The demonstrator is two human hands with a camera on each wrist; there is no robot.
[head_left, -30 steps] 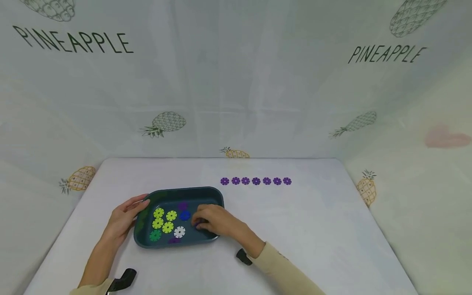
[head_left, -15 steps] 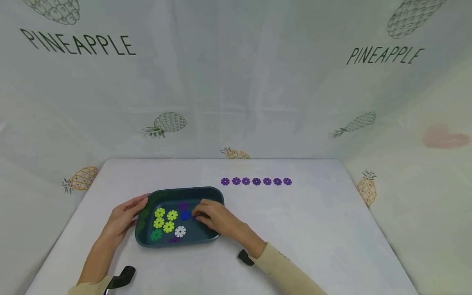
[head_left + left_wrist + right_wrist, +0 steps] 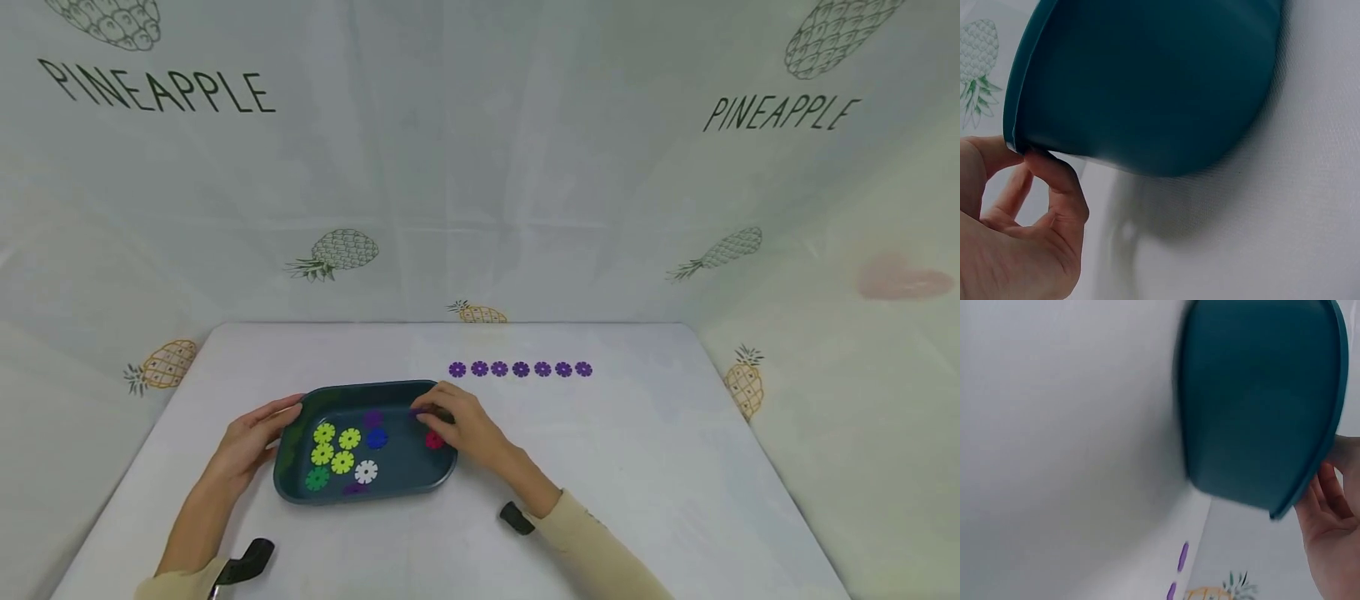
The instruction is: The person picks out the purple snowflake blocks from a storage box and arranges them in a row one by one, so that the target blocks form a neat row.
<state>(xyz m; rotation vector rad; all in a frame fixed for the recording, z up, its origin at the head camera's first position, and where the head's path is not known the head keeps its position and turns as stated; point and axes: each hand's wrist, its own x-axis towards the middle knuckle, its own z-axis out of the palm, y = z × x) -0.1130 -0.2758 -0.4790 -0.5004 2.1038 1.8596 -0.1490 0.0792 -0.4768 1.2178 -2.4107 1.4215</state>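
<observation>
My left hand (image 3: 249, 443) pinches the left rim of a dark teal tray (image 3: 401, 485); the left wrist view shows thumb and fingers on the tray's edge. Over the tray's right side, my right hand (image 3: 467, 427) pinches a purple flower-shaped disc (image 3: 417, 411), mostly hidden by the fingers. Inside lie several yellow-green discs (image 3: 342, 462), a green disc (image 3: 317, 478), a white disc (image 3: 366, 472), a blue disc (image 3: 377, 438), a red disc (image 3: 434, 440) and two purple discs, one near the back (image 3: 373, 418). In the right wrist view, the tray's wall (image 3: 1254, 406) hides the fingertips.
Several purple discs (image 3: 521, 369) form a straight row across the back of the white table (image 3: 637, 467), right of the tray. Behind the table hangs a pale cloth (image 3: 480, 167) with pineapple prints. Black wrist mounts (image 3: 251, 562) sit at both wrists.
My right hand has moved up and right inside the tray, pinching a purple disc, and the red disc has come into sight. My left hand stays on the rim.
</observation>
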